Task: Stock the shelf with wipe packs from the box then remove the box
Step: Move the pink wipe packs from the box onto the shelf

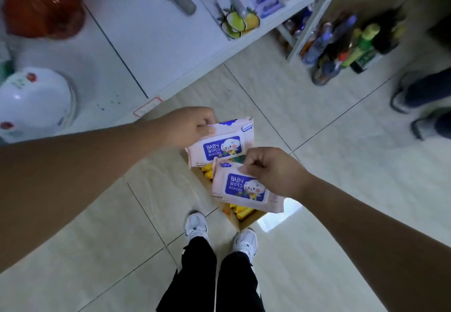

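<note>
The left hand [189, 126] pinches one pink baby-wipes pack [220, 142] by its top edge; the right hand [269, 171] grips a second pack [246, 187] just below. Beneath both hands the open cardboard box [246, 222] sits on the tiled floor [329, 165], and the white shelf [146, 31] lies beyond the left hand.

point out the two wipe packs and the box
upper wipe pack [223, 144], head view, middle of its blue label
lower wipe pack [244, 186], head view, middle of its blue label
box [249, 221], head view, near cardboard corner

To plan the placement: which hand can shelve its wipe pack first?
Probably the left: the left hand, gripping the upper pack, is nearer the shelf than the right hand with the lower pack.
</note>
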Action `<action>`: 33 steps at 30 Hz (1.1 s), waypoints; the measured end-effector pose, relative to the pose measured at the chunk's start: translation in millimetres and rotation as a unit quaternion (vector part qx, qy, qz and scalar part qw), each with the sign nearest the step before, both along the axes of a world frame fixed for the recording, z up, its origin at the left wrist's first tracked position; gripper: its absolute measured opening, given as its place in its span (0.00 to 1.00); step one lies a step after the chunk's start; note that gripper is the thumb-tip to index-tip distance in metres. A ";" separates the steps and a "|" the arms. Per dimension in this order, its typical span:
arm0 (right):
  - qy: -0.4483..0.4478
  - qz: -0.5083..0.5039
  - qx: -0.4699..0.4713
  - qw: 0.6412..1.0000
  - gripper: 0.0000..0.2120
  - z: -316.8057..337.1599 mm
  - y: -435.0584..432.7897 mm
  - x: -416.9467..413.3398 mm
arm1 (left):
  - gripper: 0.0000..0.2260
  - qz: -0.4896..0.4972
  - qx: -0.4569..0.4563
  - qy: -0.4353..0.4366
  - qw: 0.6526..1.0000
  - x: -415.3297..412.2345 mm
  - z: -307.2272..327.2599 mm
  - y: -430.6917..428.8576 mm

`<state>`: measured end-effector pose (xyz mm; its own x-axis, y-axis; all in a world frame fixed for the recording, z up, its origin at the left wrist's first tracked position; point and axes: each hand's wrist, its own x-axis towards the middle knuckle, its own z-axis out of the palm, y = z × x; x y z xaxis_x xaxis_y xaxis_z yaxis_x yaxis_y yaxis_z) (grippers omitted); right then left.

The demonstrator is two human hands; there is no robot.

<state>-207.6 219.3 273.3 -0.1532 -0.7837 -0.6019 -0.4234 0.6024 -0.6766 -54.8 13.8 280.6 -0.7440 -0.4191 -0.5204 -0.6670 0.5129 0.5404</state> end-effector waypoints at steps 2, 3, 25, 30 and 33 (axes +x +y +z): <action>-0.017 -0.006 -0.028 0.999 0.07 43.1 -10.3 -4.5 | 0.06 0.004 -0.009 0.001 1.000 -1.5 49.0 -9.7; -0.023 -0.004 -0.043 0.999 0.08 64.4 -15.6 -6.2 | 0.07 0.007 -0.011 0.001 1.000 -0.8 74.1 -14.2; 0.005 0.233 -0.289 0.928 0.10 469.4 -125.0 143.7 | 0.07 0.118 -0.226 -0.004 0.967 221.8 522.8 -13.2; -0.004 0.282 -0.304 0.910 0.09 522.2 -144.5 212.0 | 0.09 0.182 -0.258 0.007 0.949 310.5 559.6 -3.1; -0.007 0.300 -0.308 0.903 0.10 537.5 -157.5 254.4 | 0.08 0.213 -0.269 0.019 0.939 361.2 567.4 -3.0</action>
<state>46.8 61.8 810.8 0.4141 -0.9100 -0.0225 -0.5370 -0.2243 -0.8132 306.5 10.9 847.9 -0.4631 -0.8774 -0.1252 -0.8589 0.4094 0.3078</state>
